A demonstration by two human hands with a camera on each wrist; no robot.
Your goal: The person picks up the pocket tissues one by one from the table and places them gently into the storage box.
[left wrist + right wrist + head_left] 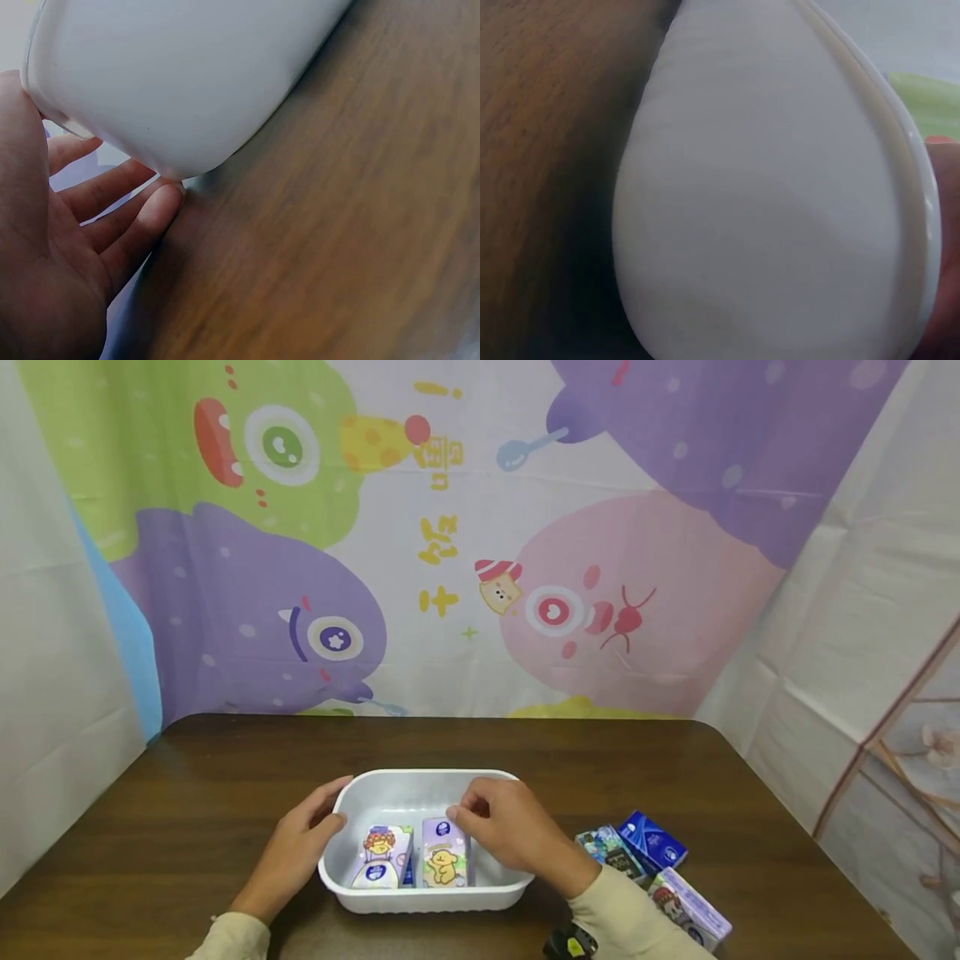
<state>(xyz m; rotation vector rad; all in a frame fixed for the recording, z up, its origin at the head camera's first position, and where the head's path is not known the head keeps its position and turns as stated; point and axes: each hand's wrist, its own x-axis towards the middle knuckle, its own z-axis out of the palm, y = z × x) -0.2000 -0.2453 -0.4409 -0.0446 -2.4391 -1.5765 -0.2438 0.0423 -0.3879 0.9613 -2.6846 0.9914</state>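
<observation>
A white plastic basin (pixel 426 902) stands near the table's front edge. My left hand (pixel 300 839) grips its left rim, the thumb over the edge; in the left wrist view, that hand's fingers (pixel 112 187) spread along the outer wall. Inside the basin are a tissue pack with a cartoon figure (pixel 382 852) and a purple tissue pack with a yellow puppy (pixel 444 860), side by side. My right hand (pixel 517 827) reaches over the right rim, thumb and forefinger bent close together at the puppy pack's top corner. Whether they pinch it, I cannot tell.
Right of the basin, beside my right forearm, lie a dark blue tissue pack (pixel 652 841), a teal patterned pack (pixel 611 852) and a purple pack (pixel 690 906). A dark wristband (pixel 572 942) shows below the right sleeve. A cartoon-printed curtain (pixel 450 677) hangs behind the brown table (pixel 225 760).
</observation>
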